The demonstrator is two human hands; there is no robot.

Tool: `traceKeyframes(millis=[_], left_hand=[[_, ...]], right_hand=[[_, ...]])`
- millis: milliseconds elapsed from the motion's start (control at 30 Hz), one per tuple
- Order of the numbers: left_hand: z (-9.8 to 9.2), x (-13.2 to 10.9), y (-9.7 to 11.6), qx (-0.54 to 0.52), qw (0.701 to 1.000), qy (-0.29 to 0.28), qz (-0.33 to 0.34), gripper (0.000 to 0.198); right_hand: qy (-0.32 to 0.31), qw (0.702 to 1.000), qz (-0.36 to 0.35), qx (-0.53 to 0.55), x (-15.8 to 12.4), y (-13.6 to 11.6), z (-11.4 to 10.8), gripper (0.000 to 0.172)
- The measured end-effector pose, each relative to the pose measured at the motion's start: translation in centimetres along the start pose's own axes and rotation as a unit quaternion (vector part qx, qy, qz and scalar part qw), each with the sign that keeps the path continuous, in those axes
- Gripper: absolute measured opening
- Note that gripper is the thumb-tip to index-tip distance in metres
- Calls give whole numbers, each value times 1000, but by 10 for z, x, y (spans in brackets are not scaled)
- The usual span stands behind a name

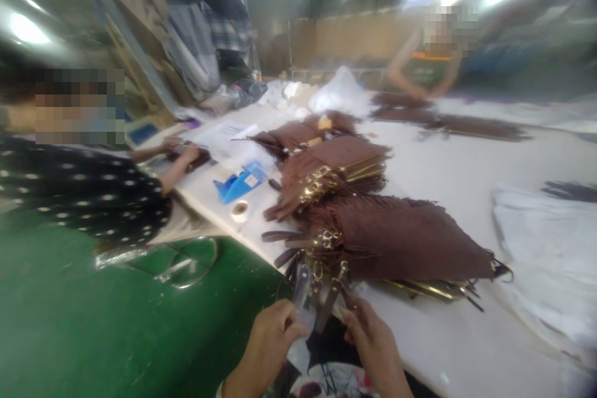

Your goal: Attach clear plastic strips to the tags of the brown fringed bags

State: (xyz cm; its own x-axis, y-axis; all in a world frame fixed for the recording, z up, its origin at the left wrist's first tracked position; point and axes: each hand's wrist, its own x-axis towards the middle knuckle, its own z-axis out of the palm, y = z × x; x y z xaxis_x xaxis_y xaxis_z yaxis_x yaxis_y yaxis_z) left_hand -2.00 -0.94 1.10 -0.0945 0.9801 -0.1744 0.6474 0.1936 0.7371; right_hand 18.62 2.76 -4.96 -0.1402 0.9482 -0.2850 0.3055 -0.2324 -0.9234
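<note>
Near the table's front edge, my left hand [268, 345] is closed on a clear plastic strip [302, 286], which also shows below the fingers. Across from it, my right hand [373, 342] pinches a dark brown strap [347, 298]; its fingertips are partly blurred. Between my hands hangs another brown strap [329, 306] with a gold clasp [344, 267] at its top. Just beyond lies a stack of brown fringed bags [401, 236], with gold zips along the edges and straps spilling towards me.
Behind sits a second brown stack [340, 158]. A tape roll [239, 211] and blue packet [242, 181] lie to its left on the white table [443, 168]. White sheets [550, 255] are at right. One co-worker [79, 193] works at left, another [426, 68] at the far side.
</note>
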Motion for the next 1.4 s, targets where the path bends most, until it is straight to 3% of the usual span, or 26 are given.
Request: traceKeyframes(millis=[167, 300, 400, 500, 600, 700, 833, 933, 1033, 1167, 1300, 1400], left_hand=[[-1, -6, 7, 124, 990, 22, 67, 21], [-1, -8, -2, 180, 978, 28, 100, 22], [-3, -11, -12, 192, 974, 43, 109, 19], [-5, -13, -22, 173, 981, 45, 73, 19], [-6, -15, -30, 136, 990, 37, 16, 19], [-6, -16, -37, 107, 994, 34, 2, 21], [-7, -17, -41, 97, 995, 38, 13, 24], [-8, -18, -41, 103, 994, 38, 20, 24], [-10, -19, -40, 121, 991, 42, 28, 24], [-12, -22, -42, 132, 990, 53, 14, 20], [-11, -25, -42, 126, 990, 61, -2, 18], [-11, -27, -41, 122, 991, 59, 3, 18]], right_hand=[[18, 995, -46, -82, 15, -10, 11, 39], [31, 991, -67, -108, 22, -13, 23, 28], [-3, 998, -62, -32, 22, -15, 24, 27], [-46, 995, -11, 87, 17, -17, 24, 33], [-82, 977, 51, 192, 8, -24, 23, 42], [-127, 952, 78, 266, -2, -37, 22, 45], [-166, 926, 82, 329, -9, -49, 28, 44], [-202, 913, 106, 339, -12, -42, 43, 52], [-246, 908, 107, 322, -15, -31, 58, 48], [-202, 923, 102, 311, -15, -34, 60, 43], [-111, 949, 44, 292, -7, -51, 53, 39], [-82, 960, 11, 267, -3, -55, 55, 34]])
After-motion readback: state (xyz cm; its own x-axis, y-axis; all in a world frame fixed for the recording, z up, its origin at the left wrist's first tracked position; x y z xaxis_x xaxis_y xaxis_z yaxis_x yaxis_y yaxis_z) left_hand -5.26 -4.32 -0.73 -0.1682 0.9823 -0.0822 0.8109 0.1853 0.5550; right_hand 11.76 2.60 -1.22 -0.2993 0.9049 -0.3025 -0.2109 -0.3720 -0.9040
